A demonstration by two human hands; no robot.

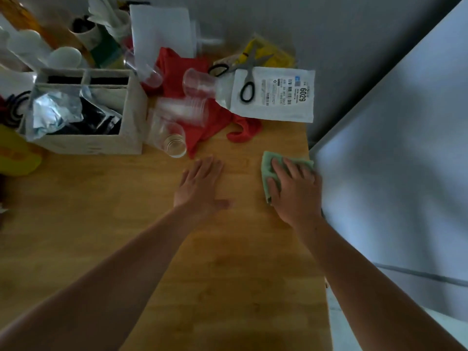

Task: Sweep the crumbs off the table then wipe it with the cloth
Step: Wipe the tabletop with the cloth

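A pale green cloth (268,162) lies flat on the wooden table (126,211) close to its right edge. My right hand (295,188) presses down on the cloth with fingers spread, covering most of it. My left hand (200,183) rests flat on the bare wood to the left of the cloth, palm down, fingers together, holding nothing. I cannot make out any crumbs on the wood.
Behind the hands lie a red cloth (212,122), several clear plastic cups (174,145), a white packet (276,97) with scissors (248,74) on it, and a white box (101,143) at the left. A large pale panel (392,160) stands right of the table.
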